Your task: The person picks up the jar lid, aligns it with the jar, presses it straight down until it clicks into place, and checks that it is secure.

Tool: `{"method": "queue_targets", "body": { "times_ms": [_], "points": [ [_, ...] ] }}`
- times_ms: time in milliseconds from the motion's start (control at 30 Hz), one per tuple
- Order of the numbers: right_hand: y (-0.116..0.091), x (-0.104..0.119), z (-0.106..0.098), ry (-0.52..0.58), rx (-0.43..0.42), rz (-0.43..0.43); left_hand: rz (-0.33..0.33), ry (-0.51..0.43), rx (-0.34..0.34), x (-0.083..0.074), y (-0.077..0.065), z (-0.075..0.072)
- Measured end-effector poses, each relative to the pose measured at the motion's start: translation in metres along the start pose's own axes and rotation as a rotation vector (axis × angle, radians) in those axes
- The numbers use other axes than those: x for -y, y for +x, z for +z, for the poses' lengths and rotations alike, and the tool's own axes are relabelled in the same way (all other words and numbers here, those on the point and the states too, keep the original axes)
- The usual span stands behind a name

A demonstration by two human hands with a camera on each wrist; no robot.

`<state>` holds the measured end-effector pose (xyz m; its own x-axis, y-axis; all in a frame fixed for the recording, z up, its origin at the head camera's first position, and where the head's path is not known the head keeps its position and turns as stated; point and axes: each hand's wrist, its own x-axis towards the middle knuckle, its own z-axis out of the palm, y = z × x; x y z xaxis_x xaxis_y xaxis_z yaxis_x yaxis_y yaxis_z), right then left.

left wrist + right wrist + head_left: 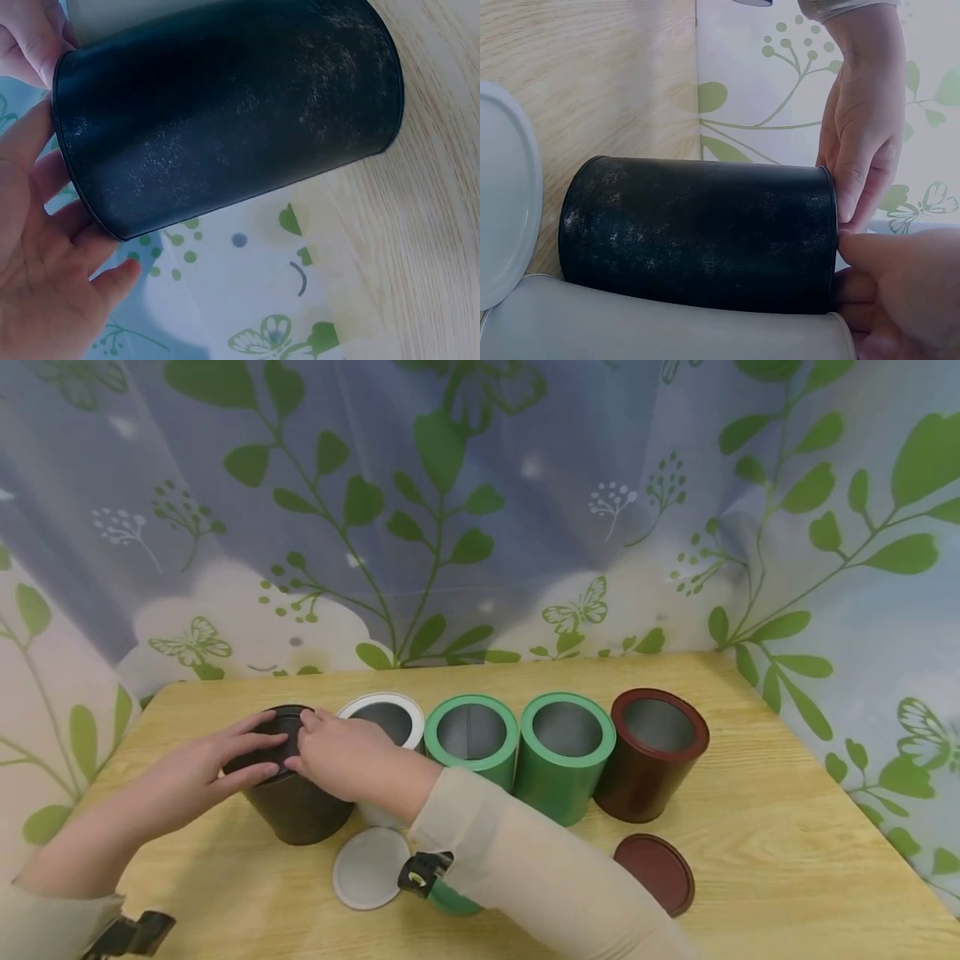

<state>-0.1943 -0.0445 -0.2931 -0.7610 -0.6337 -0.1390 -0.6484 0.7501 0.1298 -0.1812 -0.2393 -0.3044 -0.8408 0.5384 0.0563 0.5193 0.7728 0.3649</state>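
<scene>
A black can (300,810) stands at the left of a row, its dark top between my two hands. My left hand (198,768) spreads nearly straight fingers across the top, the thumb at the near edge. From the other side my right hand (348,752) grips the rim with bent fingers. In the left wrist view, the left fingertips touch the rim of the can (225,120). The right wrist view has the right thumb (862,251) right at that rim. I cannot tell whether a separate black lid lies under the fingers.
Right of the black can stand a white can (384,697), two green cans (491,768) (558,793) and a dark red can (637,785), all uncovered. A white lid (369,868), a partly hidden green lid (453,902) and a red lid (655,875) lie in front.
</scene>
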Motion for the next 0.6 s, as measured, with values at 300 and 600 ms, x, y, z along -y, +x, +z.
{"method": "queue_targets", "body": {
  "times_ms": [300, 600],
  "points": [
    [-0.0003, 0.0032, -0.0012, 0.014, 0.024, 0.015, 0.005, -0.057, -0.006, 0.0025, -0.0016, 0.0049],
    [0.0015, 0.0023, -0.0045, 0.042, 0.024, 0.032, -0.019, -0.136, 0.041, 0.0031, 0.0002, 0.0042]
  ]
}}
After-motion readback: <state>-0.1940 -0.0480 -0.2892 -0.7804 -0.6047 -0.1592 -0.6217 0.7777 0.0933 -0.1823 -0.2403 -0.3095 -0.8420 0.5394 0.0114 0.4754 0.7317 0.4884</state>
